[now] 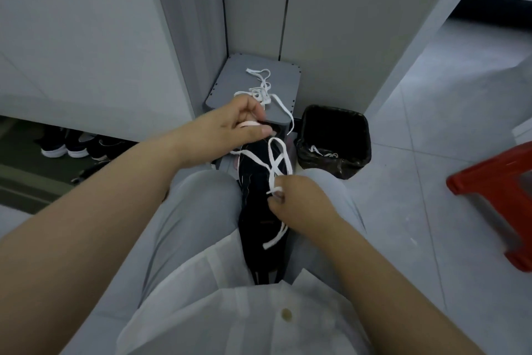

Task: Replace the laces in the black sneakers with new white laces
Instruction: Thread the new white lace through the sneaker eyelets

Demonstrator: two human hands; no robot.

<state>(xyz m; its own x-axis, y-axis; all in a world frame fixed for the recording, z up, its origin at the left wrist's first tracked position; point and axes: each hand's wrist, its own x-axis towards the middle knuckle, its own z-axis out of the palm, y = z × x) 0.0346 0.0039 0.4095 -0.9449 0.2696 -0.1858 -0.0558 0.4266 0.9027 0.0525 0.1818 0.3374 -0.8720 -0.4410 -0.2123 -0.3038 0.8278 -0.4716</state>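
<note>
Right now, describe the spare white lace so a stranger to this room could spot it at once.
In the corner of the white cabinet doors stands a grey stool. The spare white lace lies tangled on its seat, one end hanging over the front edge. Unlike the threaded lace on the black sneaker or the scrap in the black bin, it sits on grey.

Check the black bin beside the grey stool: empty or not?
Not empty: white lace lies at the bottom of the bin, showing against its black liner.
</note>
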